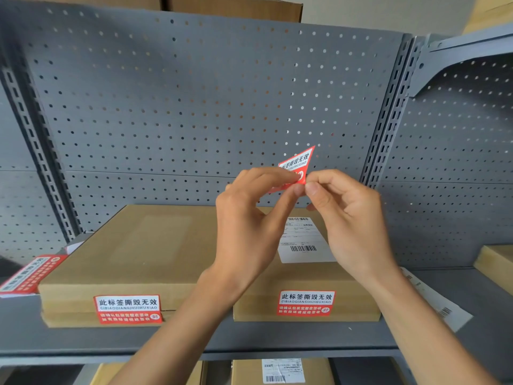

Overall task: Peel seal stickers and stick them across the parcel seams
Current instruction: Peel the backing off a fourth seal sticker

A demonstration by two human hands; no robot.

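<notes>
Both hands are raised above the shelf and pinch one red seal sticker (298, 162) between thumb and fingertips. My left hand (247, 218) grips its lower left part, and my right hand (347, 215) pinches its lower right corner. Below lie two flat brown parcels. The left parcel (133, 251) carries a red seal sticker (128, 309) across its front seam. The right parcel (302, 282) has a white shipping label (302, 240) on top and a red seal sticker (306, 302) on its front edge.
A stack of red sticker sheets (30, 273) lies at the shelf's left end. A loose white label strip (435, 298) lies to the right. Grey pegboard (180, 107) backs the shelf (249, 340). More boxes (280, 370) sit on the shelf below, another box (497, 262) far right.
</notes>
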